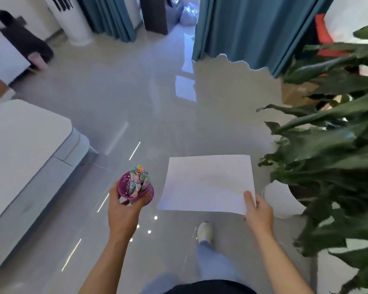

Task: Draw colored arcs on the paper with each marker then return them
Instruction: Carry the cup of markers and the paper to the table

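Dark top (206, 288), a jeans leg and a white shoe (204, 231) sit lowest in frame: the person is standing on a glossy grey floor (136, 102), both forearms out front. No surface in view.

Far left: white bed (19, 145), not involved.

Left grip (123, 206) is wrapped round the lower wall of a purple mesh cup (150, 190), thumb at the near side, carried in the air at about waist level. Markers (137, 179) stand packed inside with pastel caps up, leaning away from the camera. Judgement: light plastic, stiff enough to squeeze, but the load is loose, so tilt it and they spill. Take it low and round the wall, as now. Single markers look thin, rigid and smooth, so pinch one by the cap end and pull straight up.

Centre-right: paper (206, 183), a white sheet, blank, no arcs on it, held in the air and near level. Judgement: very light and floppy, creases easily, and needs flat backing before any stroke.

Right grip (258, 211) pinches its near right corner, thumb on top, fingers under.

Far right: big leafy plant (338, 155) in a white pot (278, 198), close to the sheet's edge, so it could snag.
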`<control>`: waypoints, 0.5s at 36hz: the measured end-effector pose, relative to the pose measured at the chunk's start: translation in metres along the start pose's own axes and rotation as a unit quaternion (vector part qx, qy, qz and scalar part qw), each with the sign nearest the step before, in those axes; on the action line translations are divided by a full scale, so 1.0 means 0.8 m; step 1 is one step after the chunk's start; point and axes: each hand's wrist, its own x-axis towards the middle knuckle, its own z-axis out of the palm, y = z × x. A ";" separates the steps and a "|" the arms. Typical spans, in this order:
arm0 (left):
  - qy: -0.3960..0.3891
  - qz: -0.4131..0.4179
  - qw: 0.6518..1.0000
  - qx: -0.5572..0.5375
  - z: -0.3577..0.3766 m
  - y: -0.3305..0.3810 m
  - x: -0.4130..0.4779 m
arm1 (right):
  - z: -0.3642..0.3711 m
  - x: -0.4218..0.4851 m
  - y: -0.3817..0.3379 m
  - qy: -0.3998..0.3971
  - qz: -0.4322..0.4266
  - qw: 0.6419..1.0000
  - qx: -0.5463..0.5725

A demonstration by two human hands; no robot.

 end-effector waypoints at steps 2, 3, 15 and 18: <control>0.019 0.000 1.000 -0.010 0.012 0.010 0.013 | 0.004 0.031 -0.022 -0.018 -0.014 1.000 -0.011; 0.026 0.000 1.000 -0.014 0.018 0.015 0.020 | 0.007 0.045 -0.034 -0.026 -0.020 0.999 -0.016; 0.095 -0.024 0.995 -0.035 0.054 0.044 0.122 | 0.100 0.158 -0.143 -0.094 -0.055 0.991 -0.072; 0.097 -0.035 0.994 -0.035 0.045 0.047 0.170 | 0.139 0.185 -0.166 -0.101 -0.059 0.990 -0.076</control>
